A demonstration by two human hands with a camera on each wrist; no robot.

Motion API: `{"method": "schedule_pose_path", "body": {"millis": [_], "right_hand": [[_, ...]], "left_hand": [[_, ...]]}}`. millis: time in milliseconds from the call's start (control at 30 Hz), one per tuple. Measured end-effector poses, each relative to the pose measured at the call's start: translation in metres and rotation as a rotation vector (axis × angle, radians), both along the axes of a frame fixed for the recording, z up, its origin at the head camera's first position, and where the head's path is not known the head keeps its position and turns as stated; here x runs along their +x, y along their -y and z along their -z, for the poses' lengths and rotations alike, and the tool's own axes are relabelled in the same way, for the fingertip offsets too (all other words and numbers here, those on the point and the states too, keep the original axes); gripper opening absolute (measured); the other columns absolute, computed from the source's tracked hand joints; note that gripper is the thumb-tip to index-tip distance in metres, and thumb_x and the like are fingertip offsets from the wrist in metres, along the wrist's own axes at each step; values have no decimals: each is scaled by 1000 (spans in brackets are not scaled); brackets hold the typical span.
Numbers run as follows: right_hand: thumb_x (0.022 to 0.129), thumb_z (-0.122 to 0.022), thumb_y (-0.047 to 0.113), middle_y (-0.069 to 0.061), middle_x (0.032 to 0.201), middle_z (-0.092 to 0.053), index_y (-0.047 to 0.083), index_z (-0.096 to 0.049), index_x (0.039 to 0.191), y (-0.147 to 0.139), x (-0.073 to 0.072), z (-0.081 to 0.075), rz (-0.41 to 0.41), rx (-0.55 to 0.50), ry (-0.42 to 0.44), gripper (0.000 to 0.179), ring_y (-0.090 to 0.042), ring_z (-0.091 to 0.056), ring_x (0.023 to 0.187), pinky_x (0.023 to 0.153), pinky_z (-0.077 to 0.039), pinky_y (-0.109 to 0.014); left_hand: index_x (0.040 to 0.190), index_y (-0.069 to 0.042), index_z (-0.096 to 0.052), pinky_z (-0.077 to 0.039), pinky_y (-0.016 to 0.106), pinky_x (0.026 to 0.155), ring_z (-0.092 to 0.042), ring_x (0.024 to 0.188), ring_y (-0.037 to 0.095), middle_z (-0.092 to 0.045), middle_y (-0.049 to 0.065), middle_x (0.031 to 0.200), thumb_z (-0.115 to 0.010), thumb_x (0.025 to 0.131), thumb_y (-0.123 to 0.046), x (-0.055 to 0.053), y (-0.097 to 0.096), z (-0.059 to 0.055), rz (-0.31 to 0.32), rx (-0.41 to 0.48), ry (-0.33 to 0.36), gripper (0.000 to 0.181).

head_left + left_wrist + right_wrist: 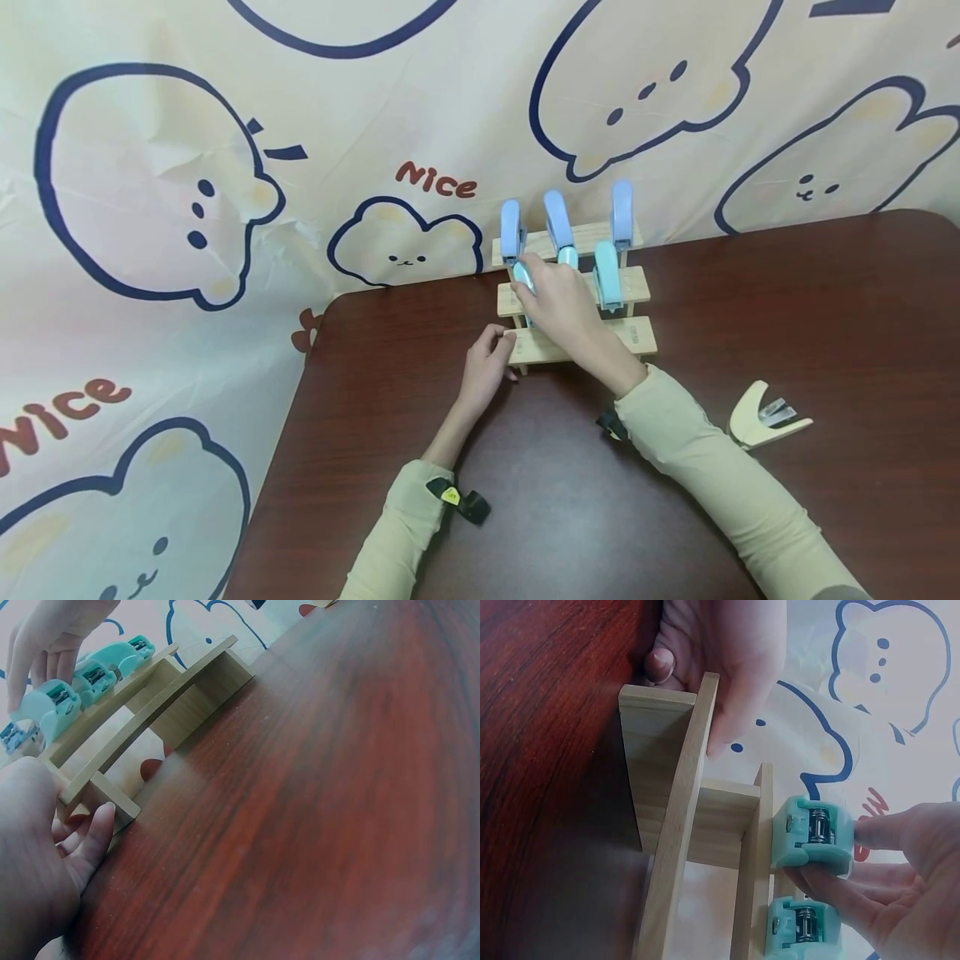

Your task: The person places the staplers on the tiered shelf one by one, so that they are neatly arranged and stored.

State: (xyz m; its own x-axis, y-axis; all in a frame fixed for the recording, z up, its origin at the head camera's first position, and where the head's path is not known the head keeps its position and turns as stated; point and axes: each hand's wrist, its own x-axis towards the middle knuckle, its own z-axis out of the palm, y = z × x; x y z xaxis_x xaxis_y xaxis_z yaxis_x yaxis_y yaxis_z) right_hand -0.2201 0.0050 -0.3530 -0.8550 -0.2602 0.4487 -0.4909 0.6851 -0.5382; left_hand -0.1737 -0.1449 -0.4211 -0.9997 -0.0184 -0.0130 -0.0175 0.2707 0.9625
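A three-tier wooden rack [636, 335] stands at the back of the table. My left hand [483, 367] grips the left end of its lowest plank, thumb near the top and fingers curled below. My right hand [564, 304] pinches a teal stapler [814, 831] at the left of the middle tier; in the head view the hand partly covers it. Another teal stapler [804, 928] is just beside it, and a third teal stapler [607, 275] stands to the right. Along the top tier are three blue staplers, left [511, 229], centre [558, 218] and right [622, 212].
A cream stapler [750, 417] lies spread wide on the dark wooden table [540, 517], close to my right sleeve. Behind the rack hangs a pale cloth [315, 208] printed with cartoon outlines, meeting the table's back edge.
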Motion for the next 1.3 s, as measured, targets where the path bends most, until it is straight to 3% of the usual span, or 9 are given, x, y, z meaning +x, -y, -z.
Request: {"method": "schedule_pose_path", "body": {"millis": [267, 533, 633, 900, 1300], "right_hand": [[101, -69, 14, -14, 68, -63, -7, -63, 129, 1, 0, 1, 6, -7, -3, 35, -23, -54, 53, 46, -44, -32], [101, -69, 14, -13, 67, -62, -7, -63, 129, 1, -1, 1, 5, -18, -10, 35, -22, -53, 53, 45, -43, -32], [101, -69, 15, -11, 64, -59, -7, -63, 130, 0, -1, 0, 5, -16, 1, 37, -21, -51, 51, 45, -41, -31], [101, -69, 17, -7, 60, -54, -6, -62, 132, 0, -3, 2, 1, -3, 13, 39, -19, -48, 49, 44, -36, -28], [102, -68, 16, -7, 59, -53, -6, -62, 130, 0, -3, 4, -4, -6, -6, 37, -19, -47, 48, 43, -35, -27]], "left_hand": [[110, 5, -62, -59, 31, 55, -59, 53, 21, -60, 4, 80, -52, 106, -11, 0, 0, 0, 1, -4, -1, 20], [113, 4, -63, -58, 31, 53, -58, 52, 20, -61, 3, 81, -52, 107, -15, -14, 6, 27, -12, -16, 14, 23], [114, 1, -64, -58, 30, 53, -58, 52, 18, -61, 2, 83, -54, 107, -20, -16, 7, 31, -14, -13, 10, 24], [113, -1, -64, -58, 29, 53, -60, 53, 17, -63, 7, 86, -55, 106, -24, -16, 8, 34, -4, -8, -11, 26], [113, -2, -64, -58, 29, 53, -59, 52, 17, -62, 4, 83, -55, 107, -24, -16, 9, 34, -5, -14, -10, 25]]}}
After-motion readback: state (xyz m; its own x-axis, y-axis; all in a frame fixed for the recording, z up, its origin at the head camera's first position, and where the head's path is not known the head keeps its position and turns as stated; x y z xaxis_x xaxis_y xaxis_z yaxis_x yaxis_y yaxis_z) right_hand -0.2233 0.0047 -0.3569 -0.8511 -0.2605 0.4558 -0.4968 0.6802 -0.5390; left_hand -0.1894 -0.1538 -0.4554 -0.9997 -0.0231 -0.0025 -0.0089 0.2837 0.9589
